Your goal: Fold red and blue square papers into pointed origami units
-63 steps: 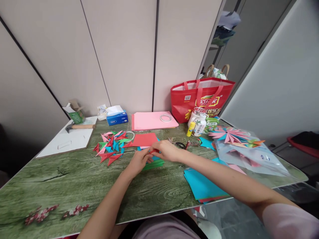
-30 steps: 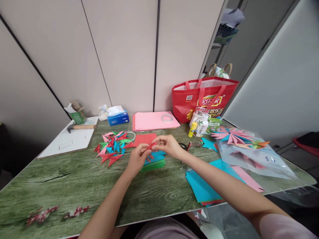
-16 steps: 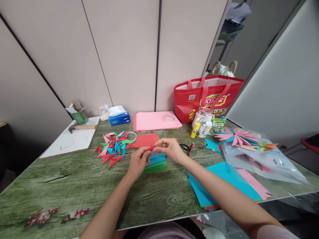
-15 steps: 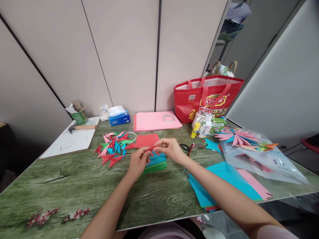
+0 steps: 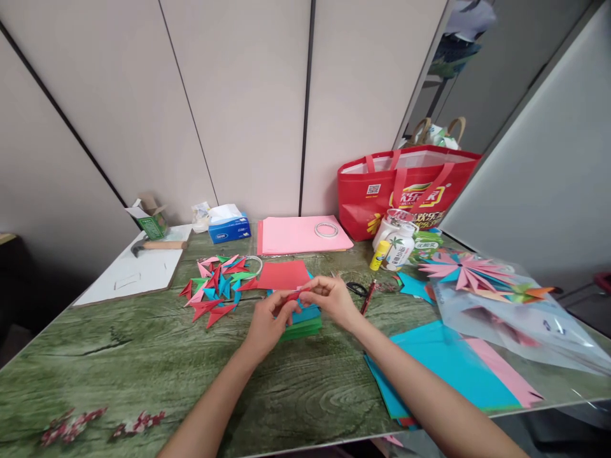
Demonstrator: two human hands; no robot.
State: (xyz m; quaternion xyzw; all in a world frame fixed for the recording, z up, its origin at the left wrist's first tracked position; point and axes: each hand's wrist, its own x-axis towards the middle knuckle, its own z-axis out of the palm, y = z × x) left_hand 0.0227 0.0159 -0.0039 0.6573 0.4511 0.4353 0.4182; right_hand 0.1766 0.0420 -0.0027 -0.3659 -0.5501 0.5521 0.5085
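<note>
My left hand [image 5: 268, 323] and my right hand [image 5: 331, 297] both pinch a small folded red paper piece [image 5: 294, 294] between their fingertips, just above a stack of blue and green paper squares [image 5: 304, 322]. A flat red sheet [image 5: 283, 275] lies just behind the hands. To the left sits a heap of several folded red, pink, blue and green paper points [image 5: 216, 284].
On the green wood-print table [image 5: 143, 356]: pink sheets [image 5: 296, 234] with a tape roll [image 5: 326, 229], tissue box [image 5: 229, 229], hammer [image 5: 155, 245] on a white board, red bag [image 5: 405, 187], glue stick [image 5: 379, 254], jar [image 5: 398, 245], scissors [image 5: 356, 289], blue sheets [image 5: 439, 372], paper flower [image 5: 465, 270] on plastic.
The hands lifted the red piece off the stack, worked it in the air, and now hold it slightly lower and closer together. The camera has swung a little left.
</note>
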